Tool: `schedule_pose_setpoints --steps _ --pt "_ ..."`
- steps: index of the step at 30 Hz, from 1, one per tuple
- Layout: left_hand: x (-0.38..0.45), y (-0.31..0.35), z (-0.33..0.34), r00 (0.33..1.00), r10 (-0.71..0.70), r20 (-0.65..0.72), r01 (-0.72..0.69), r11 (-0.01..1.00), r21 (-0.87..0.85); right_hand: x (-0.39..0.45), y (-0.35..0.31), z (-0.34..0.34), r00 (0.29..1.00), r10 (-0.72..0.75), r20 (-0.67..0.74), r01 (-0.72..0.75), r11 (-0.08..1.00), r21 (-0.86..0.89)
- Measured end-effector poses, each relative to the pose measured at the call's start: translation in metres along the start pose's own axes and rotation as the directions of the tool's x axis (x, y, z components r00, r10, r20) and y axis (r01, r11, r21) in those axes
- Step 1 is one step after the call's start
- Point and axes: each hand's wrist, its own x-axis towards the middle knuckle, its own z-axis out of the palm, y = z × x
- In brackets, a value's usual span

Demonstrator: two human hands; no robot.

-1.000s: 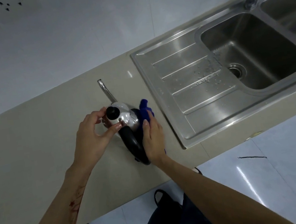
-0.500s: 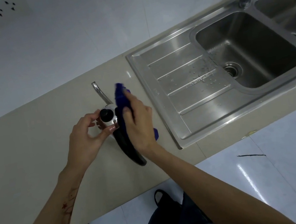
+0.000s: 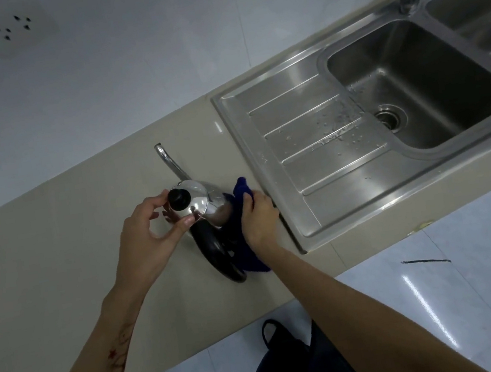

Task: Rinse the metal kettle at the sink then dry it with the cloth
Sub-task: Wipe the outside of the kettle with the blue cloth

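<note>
Pinching the kettle (image 3: 205, 203) lid, the left hand (image 3: 149, 235) steadies it while right-hand fingers (image 3: 248, 201) press a blue cloth (image 3: 247, 249) against its side.

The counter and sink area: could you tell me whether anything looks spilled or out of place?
Only water droplets scattered on the sink's draining board. The kettle stands upright on the counter.
</note>
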Motion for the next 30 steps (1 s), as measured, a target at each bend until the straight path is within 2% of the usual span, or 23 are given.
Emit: schedule_pose_setpoints --steps 2,3,5,8,10,12,13,17,19,22,23,25,27,28,30 --pt "0.001 0.004 0.002 1.0 -0.021 -0.015 0.021 1.0 -0.019 -0.004 -0.023 -0.011 0.973 -0.179 -0.149 0.191 0.979 0.071" --pt "0.003 0.006 0.002 0.999 -0.027 -0.018 0.026 0.999 -0.026 -0.011 -0.036 -0.014 0.952 -0.261 -0.158 0.28 0.954 0.106" --pt "0.006 0.008 0.001 1.0 -0.011 0.0 0.011 0.999 -0.031 -0.027 -0.054 -0.01 0.916 -0.397 -0.056 0.401 0.906 0.135" --pt "0.011 0.007 -0.008 0.995 0.028 0.098 -0.026 1.0 -0.016 -0.038 -0.055 -0.002 0.839 -0.535 0.098 0.534 0.845 0.032" --pt "0.014 0.004 -0.014 0.983 0.022 0.184 -0.021 1.0 -0.005 -0.038 -0.04 -0.001 0.817 -0.557 0.153 0.559 0.828 0.028" --pt "0.017 -0.001 -0.018 0.967 0.024 0.255 -0.02 1.0 -0.018 -0.039 -0.024 0.001 0.809 -0.575 0.124 0.576 0.817 0.032" --pt "0.019 -0.002 -0.018 0.96 0.029 0.279 -0.022 0.999 -0.029 -0.038 -0.02 0.004 0.828 -0.552 0.094 0.552 0.833 0.03" --pt "0.022 -0.005 -0.02 0.948 0.038 0.315 -0.026 0.999 -0.042 -0.034 0.004 0.012 0.956 -0.293 0.028 0.288 0.951 0.114" --pt "0.022 -0.004 -0.021 0.945 0.045 0.323 -0.034 0.999 -0.039 -0.029 0.022 0.009 0.977 -0.209 0.051 0.202 0.972 0.119" --pt "0.023 -0.003 -0.021 0.947 0.041 0.32 -0.039 0.999 -0.013 -0.013 0.039 0.0 0.981 -0.139 0.135 0.139 0.99 0.008" --pt "0.023 -0.004 -0.021 0.948 0.042 0.316 -0.044 0.999 0.0 -0.008 0.037 -0.003 0.982 -0.14 0.129 0.14 0.99 0.003" --pt "0.024 -0.003 -0.022 0.944 0.062 0.323 -0.066 0.998 0.003 -0.009 0.019 -0.012 0.982 -0.187 0.032 0.184 0.979 0.084" --pt "0.025 0.002 -0.022 0.924 0.092 0.371 -0.092 0.996 -0.017 -0.022 -0.009 -0.019 0.942 -0.322 -0.092 0.333 0.928 0.169" --pt "0.026 0.005 -0.023 0.911 0.104 0.4 -0.102 0.994 -0.027 -0.031 -0.022 -0.02 0.914 -0.396 -0.085 0.404 0.9 0.161" --pt "0.025 0.009 -0.023 0.893 0.142 0.427 -0.14 0.989 -0.037 -0.047 -0.037 -0.017 0.86 -0.508 0.052 0.506 0.861 0.059"
